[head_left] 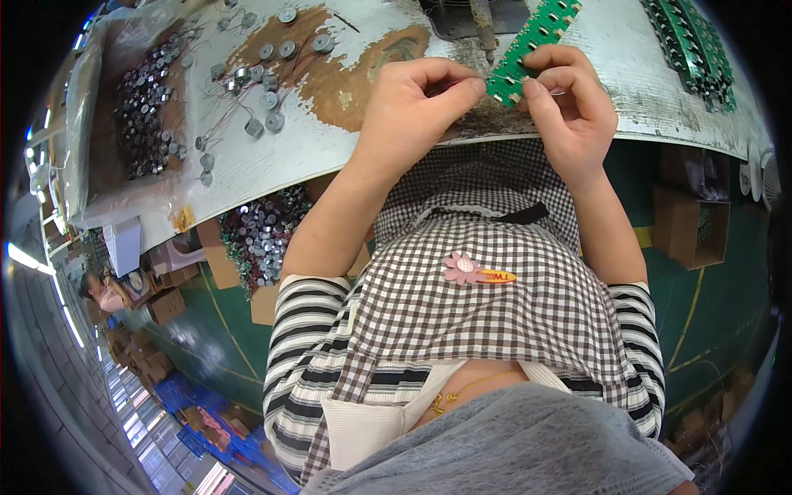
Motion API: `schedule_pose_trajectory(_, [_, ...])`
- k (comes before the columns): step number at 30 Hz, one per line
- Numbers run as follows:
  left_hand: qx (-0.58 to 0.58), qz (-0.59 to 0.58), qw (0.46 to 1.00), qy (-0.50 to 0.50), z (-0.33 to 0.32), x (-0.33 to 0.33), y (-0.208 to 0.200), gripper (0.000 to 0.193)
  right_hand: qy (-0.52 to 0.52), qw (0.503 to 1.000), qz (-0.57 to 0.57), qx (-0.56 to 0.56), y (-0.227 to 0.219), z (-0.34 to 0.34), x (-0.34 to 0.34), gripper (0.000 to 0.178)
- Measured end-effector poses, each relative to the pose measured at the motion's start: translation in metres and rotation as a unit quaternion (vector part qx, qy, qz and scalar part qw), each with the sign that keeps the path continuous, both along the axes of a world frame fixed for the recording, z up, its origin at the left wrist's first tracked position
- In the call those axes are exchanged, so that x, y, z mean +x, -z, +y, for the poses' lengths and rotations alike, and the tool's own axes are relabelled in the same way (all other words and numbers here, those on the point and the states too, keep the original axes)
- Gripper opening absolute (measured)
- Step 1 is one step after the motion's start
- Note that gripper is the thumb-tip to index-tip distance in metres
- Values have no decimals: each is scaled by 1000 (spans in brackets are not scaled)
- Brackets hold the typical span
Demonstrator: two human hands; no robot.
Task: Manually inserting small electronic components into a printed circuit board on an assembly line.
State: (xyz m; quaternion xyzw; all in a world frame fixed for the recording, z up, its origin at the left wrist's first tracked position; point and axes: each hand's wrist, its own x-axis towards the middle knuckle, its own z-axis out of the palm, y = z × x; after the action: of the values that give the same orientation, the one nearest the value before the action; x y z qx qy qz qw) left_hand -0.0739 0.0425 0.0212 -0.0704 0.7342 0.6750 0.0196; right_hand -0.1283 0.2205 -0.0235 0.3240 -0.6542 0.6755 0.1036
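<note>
A long green circuit board [542, 31] with small pale parts slants over the table's near edge. My right hand [576, 114] grips its lower end between thumb and curled fingers. A thin pale wire shows at the right fingertips. On the board's left side, my left hand [412, 106] is closed, thumb and forefinger pinched together right by the board's edge. Whatever those fingertips hold is too small to make out. Just beyond the board, a dark metal rod of a bench tool [483, 26] points down toward the table.
Small round motors with wires [268, 101] lie scattered at left on the worn white table [322, 153]. A plastic-lined box [99, 132] holds many more. Stacked green boards [689, 54] are at far right. Below the table are a carton of motors [264, 301] and another carton [689, 227].
</note>
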Motion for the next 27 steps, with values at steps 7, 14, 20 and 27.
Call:
schedule_pose_trajectory(7, [-10, 12, 1000, 8, 0, 0, 1, 17, -23, 999, 27, 10, 2, 2, -3, 4])
schedule_pose_trajectory(14, [-28, -4, 1000, -5, 0, -7, 2, 16, -16, 1000, 10, 12, -2, -2, -2, 4])
schedule_pose_trajectory(20, [-17, 32, 999, -10, 0, -14, 7, 14, -15, 1000, 24, 12, -5, -2, -8, 4])
schedule_pose_trajectory(27, [-5, 55, 998, -33, 1, -12, 6, 16, -19, 998, 60, 20, -7, -3, -10, 6])
